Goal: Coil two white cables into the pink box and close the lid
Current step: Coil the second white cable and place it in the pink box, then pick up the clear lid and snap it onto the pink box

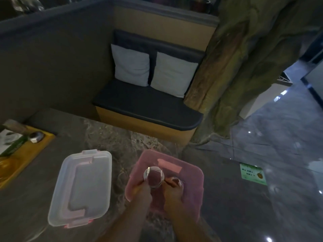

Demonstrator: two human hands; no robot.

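Both forearms reached forward from the bottom edge over the open pink box (189, 173), which sat on a dark marbled tabletop (111, 137). Held upright above the box's interior was a white cable (153, 175) wound into a round coil of several loops, one small plug end catching the light at its upper left. A second white cable (178, 181) showed only as a small blurred loop just right of the coil, inside the box. A strip of pink tape (169, 165) lay on the box's far wall. The clear lid (82, 187), with pink latches, lay flat on the tabletop just left of the box, apart from it.

At the table's left edge stood a yellow tray (22, 158) with papers and a small metallic object. Beyond the table were a dark padded bench (148, 103) carrying two pale cushions (131, 65), and a rough tree-like column (236, 67) beside a glossy floor.

The left hand (142, 186) was closed on the coil's lower left side. The right hand (172, 186) pinched the coil's lower right, fingers together on the strands.
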